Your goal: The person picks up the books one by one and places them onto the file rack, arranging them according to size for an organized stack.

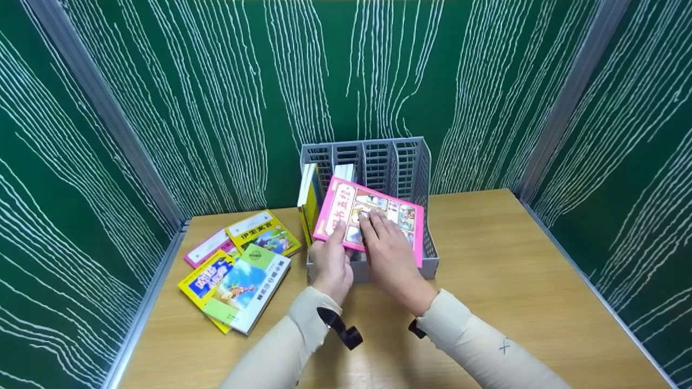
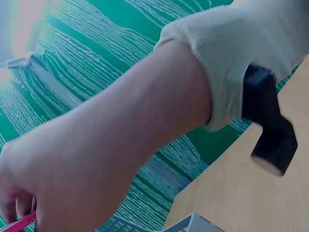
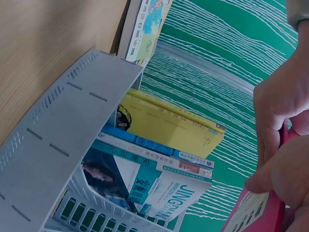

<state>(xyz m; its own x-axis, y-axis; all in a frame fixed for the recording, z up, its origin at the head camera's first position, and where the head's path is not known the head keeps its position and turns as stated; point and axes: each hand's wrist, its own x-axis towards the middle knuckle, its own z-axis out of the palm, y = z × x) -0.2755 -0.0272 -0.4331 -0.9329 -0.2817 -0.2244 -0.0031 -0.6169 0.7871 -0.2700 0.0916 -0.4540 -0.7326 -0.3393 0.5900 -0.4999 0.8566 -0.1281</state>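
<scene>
Both arms point(image 1: 481, 337) reach forward, converging; sleeves point(image 1: 446, 321) end at the wrists. Left hand point(image 1: 332, 265): thumb point(image 1: 339, 233) laid on top, fingers point(image 2: 23, 203) curled below, gripping. Right hand point(image 1: 393, 258): back upward, fingers directed forward and slightly left; thumb hidden from head view. Hands side by side.

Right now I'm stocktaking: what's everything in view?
Held book: one, pink, in hands
Organizer: one, grey, on table
Upright books: count unclear, yellow, leftmost compartment
Neighbouring books: several, white, teal, blue, next compartment
Loose books: four (two yellow, pink, green-and-white), table's left
Table: one, wood-brown, below
Walls: three, white-lined green, around
Posts: two, grey, corners
Wrist devices: two, black, cuffs
Sleeves: two, cream, forearms
Left hand, right hand: two, bare, touching held book
</scene>
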